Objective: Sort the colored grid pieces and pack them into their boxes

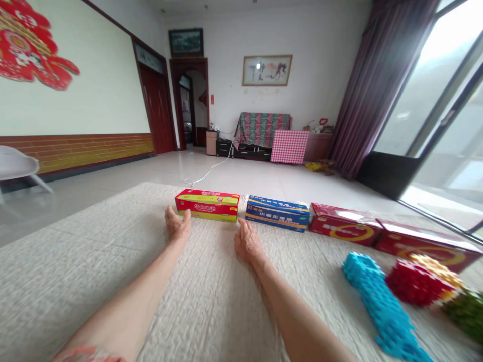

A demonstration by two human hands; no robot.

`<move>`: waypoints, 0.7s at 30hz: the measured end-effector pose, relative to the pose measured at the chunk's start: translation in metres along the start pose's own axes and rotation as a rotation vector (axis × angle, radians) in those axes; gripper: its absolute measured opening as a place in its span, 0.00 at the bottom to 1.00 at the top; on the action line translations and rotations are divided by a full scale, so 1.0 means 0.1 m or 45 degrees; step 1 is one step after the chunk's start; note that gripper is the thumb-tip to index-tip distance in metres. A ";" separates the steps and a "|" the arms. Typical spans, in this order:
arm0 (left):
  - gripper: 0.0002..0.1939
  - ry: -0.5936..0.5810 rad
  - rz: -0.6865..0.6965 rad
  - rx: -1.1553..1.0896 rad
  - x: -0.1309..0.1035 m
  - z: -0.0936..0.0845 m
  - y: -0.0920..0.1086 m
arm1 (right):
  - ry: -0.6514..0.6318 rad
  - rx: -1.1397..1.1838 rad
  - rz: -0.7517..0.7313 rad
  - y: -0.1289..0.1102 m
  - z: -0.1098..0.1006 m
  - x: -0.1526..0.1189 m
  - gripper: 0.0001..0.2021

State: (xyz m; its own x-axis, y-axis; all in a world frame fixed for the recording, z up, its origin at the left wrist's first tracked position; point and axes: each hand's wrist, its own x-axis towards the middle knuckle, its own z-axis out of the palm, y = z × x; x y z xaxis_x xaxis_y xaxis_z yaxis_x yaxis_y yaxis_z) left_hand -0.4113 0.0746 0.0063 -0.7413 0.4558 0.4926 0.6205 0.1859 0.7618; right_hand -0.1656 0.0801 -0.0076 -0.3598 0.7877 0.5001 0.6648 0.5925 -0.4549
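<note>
My left hand (177,224) is at the left end of a red and yellow-green battery box (207,207), thumb in front of its lower left corner and fingers beside the end. The fingers are spread apart; whether they touch the box I cannot tell. At that box's right end is my right hand (248,241), fingers stretched forward, also near the front left of a blue battery box (277,213). To the right a dark red box (344,224) and another dark red box (422,245) continue the row.
All this rests on a beige textured surface (101,236). Toward the near right lie a blue knobbly plastic block piece (383,301), a red one (418,282), a yellow one (439,271) and a green one (466,311). A white cable (209,171) runs across the floor behind.
</note>
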 end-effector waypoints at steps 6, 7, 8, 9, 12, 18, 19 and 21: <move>0.22 -0.214 0.864 -0.270 -0.60 0.04 0.63 | 0.133 -0.080 -0.151 0.19 -0.51 -0.29 0.24; 0.19 -0.279 0.945 -0.270 -0.71 0.10 0.80 | 0.210 -0.159 -0.141 0.26 -0.64 -0.29 0.22; 0.17 -0.329 0.995 -0.257 -0.80 0.17 0.96 | 0.276 -0.252 -0.092 0.33 -0.77 -0.28 0.21; 0.15 -0.376 1.039 -0.246 -0.87 0.25 1.11 | 0.314 -0.344 -0.036 0.42 -0.90 -0.26 0.20; 0.16 -0.453 1.153 -0.199 -1.02 0.52 1.44 | 0.311 -0.555 0.046 0.65 -1.17 -0.15 0.19; 0.16 -0.481 1.229 -0.019 -1.10 0.88 1.58 | 0.235 -0.687 -0.014 0.86 -1.27 0.00 0.19; 0.14 -0.476 1.223 -0.015 -1.11 0.90 1.58 | 0.221 -0.681 -0.016 0.87 -1.27 0.01 0.19; 0.10 -0.476 1.200 -0.018 -1.11 0.92 1.59 | 0.200 -0.657 0.003 0.87 -1.27 0.05 0.16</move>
State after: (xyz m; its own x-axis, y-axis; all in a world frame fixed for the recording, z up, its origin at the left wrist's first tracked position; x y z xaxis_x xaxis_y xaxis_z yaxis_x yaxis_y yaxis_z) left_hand -0.2069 0.1335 0.0346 0.1780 0.6552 0.7342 0.9063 -0.3997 0.1370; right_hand -0.0262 0.1138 0.0492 -0.2819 0.7306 0.6219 0.9150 0.3996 -0.0547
